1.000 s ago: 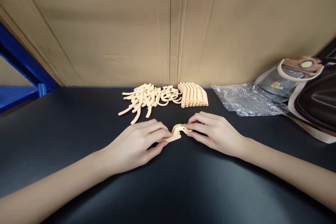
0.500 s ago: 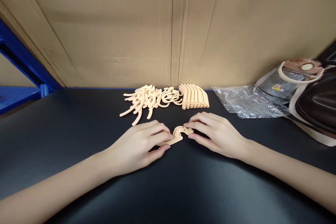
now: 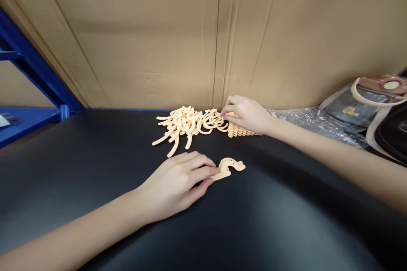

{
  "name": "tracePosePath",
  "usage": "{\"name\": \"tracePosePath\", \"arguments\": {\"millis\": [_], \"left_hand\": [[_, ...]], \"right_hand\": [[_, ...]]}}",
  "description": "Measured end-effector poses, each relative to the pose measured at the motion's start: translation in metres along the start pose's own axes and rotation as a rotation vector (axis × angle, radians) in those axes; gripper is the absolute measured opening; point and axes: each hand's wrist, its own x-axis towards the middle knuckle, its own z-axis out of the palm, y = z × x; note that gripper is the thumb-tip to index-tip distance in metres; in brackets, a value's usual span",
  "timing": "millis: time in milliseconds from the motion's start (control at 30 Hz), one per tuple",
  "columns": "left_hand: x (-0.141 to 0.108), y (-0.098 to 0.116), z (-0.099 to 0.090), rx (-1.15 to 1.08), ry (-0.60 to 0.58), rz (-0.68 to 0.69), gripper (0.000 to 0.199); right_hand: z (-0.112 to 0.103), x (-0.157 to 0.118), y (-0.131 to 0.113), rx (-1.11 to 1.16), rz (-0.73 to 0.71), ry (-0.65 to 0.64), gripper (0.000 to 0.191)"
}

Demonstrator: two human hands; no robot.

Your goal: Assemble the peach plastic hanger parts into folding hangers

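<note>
My left hand [image 3: 184,182] rests on the black table with its fingers closed on one end of a beige plastic folding hanger [image 3: 228,167]. The hanger lies flat, its curved end sticking out to the right. At the back, my right hand [image 3: 246,113] hovers over a neat stack of beige curved pieces [image 3: 241,131], hiding much of it. Its bent fingers are apart, the tips beside a heap of beige hooks [image 3: 211,120]. I see nothing held there. Left of the hooks lies a loose pile of curved beige arms [image 3: 178,125].
A cardboard wall [image 3: 152,42] stands behind the black table [image 3: 95,161]. Blue shelf framing [image 3: 41,67] rises at the left. On the right are a clear plastic bag [image 3: 305,118], a dark translucent bottle [image 3: 356,101] and a black bag [image 3: 392,131].
My right hand has let go of the hanger's curved end and moved back to the stack. My left hand stays on the hanger. The whole view has shifted slightly.
</note>
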Motion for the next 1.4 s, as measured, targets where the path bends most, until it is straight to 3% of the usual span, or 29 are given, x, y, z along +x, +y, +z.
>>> {"name": "tracePosePath", "arguments": {"millis": [167, 367, 533, 700, 833, 967, 1033, 1167, 1400], "left_hand": [[-0.003, -0.003, 0.003, -0.022, 0.016, -0.014, 0.023], [-0.002, -0.002, 0.003, -0.037, 0.004, -0.025, 0.023], [-0.001, -0.001, 0.001, -0.021, 0.002, -0.027, 0.023], [-0.002, -0.002, 0.002, -0.011, 0.046, -0.019, 0.022], [-0.002, -0.001, 0.001, 0.055, 0.164, -0.035, 0.023], [-0.001, 0.003, -0.004, 0.184, 0.370, -0.005, 0.025], [-0.001, 0.005, -0.005, 0.219, 0.416, 0.029, 0.027], [-0.003, 0.005, -0.005, 0.202, 0.386, 0.105, 0.027], [0.000, 0.005, -0.002, 0.144, 0.240, 0.153, 0.022]], "right_hand": [[0.009, 0.035, 0.000, -0.051, -0.092, -0.070, 0.019], [0.015, 0.054, 0.002, -0.142, -0.182, -0.139, 0.018], [0.014, 0.058, 0.000, -0.216, -0.234, -0.103, 0.019], [-0.004, 0.055, -0.001, -0.286, -0.225, -0.016, 0.027], [-0.024, 0.036, -0.011, -0.304, -0.228, 0.059, 0.027], [-0.036, -0.003, -0.038, -0.272, -0.294, 0.127, 0.025], [-0.039, -0.025, -0.054, -0.230, -0.315, 0.118, 0.024], [-0.044, -0.065, -0.071, -0.077, -0.319, 0.099, 0.022], [-0.043, -0.102, -0.065, 0.095, -0.227, 0.037, 0.019]]}}
